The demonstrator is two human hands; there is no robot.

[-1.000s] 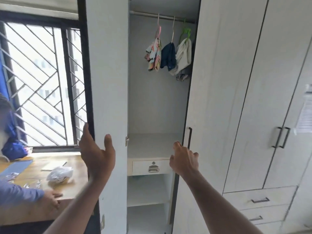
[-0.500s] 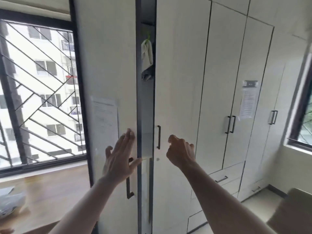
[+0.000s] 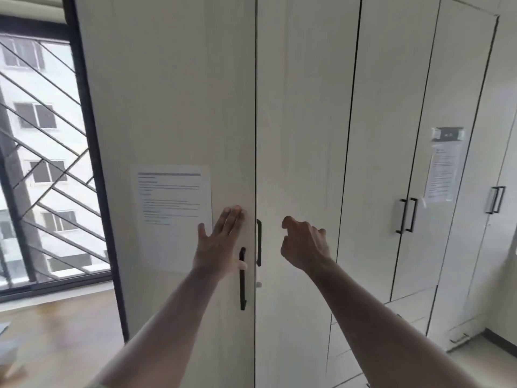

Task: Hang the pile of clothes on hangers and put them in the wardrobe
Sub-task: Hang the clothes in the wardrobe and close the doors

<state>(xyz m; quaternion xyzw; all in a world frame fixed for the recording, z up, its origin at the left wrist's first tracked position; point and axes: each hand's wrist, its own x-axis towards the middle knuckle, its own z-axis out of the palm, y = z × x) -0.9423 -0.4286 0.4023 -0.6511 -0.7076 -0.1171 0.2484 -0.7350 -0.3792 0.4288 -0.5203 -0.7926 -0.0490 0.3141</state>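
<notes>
My left hand (image 3: 221, 242) is spread flat, fingers straight and together, palm on the left door (image 3: 167, 107) just beside its dark handle (image 3: 242, 278); it grips nothing. My right hand (image 3: 303, 245) is loosely curled with the fingers half bent, close to the right door (image 3: 302, 107) but I cannot tell whether it touches; it too holds nothing. Between the hands runs the seam where the two doors meet, and it reads as a thin dark line, so I judge the wardrobe (image 3: 391, 93) shut or very nearly so. The right door's handle (image 3: 259, 242) sits just beside that seam.

The clothes and hangers are not in sight. Whatever hangs inside is hidden behind the doors, and no pile shows in this view, so I judge the task near its close but cannot confirm it.

Risks from here:
- A sleeve or hem inside could be caught in the seam, leaving the doors sprung apart once I let go.
- Pressing only the left panel could let the right one drift out.
- My left palm is near the paper notice (image 3: 173, 217); sliding sideways could scuff or peel it.
- If garments remain somewhere out of view, closing now would be premature.

To the left a barred window (image 3: 42, 163) gives daylight.
</notes>
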